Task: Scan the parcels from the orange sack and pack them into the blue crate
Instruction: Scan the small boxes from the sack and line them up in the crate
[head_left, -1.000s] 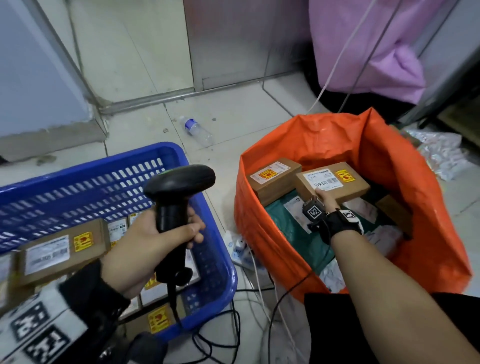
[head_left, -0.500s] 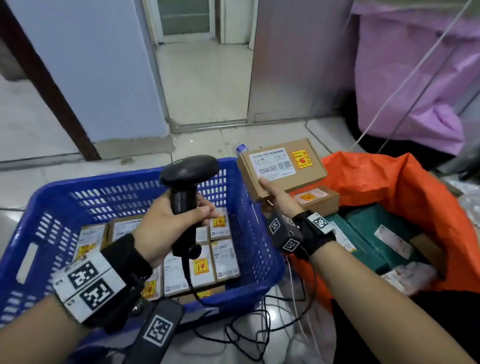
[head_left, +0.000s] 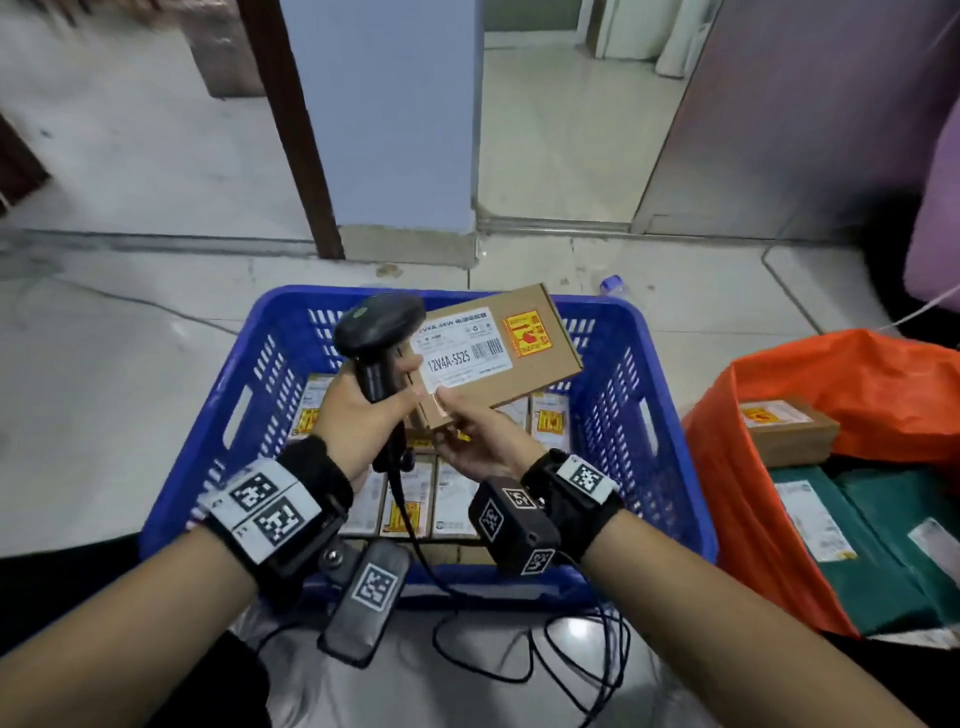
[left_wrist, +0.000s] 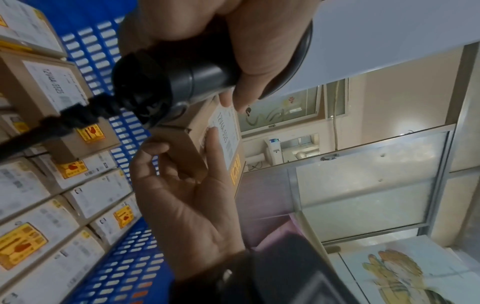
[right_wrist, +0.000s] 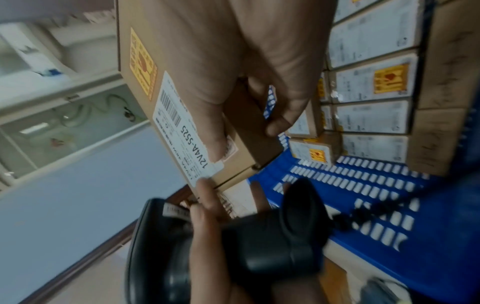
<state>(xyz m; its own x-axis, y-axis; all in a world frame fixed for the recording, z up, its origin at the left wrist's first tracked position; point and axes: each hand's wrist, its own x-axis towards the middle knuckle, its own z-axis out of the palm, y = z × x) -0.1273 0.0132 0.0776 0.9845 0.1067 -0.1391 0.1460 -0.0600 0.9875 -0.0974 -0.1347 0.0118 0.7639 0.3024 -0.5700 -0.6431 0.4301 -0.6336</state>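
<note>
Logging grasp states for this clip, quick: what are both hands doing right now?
Left hand: grips the black barcode scanner by its handle.
Right hand: pinches the cardboard parcel at its near corner, above the blue crate.

Head view looks forward and down from above the blue crate (head_left: 670, 415), both forearms in frame, floor (head_left: 130, 322) and doorway beyond. Left wrist view, rolled sideways, sits close behind the scanner (left_wrist: 166, 82). Right wrist view, also rolled, close behind the held parcel (right_wrist: 182, 98). All three share parcel, scanner, crate.
</note>
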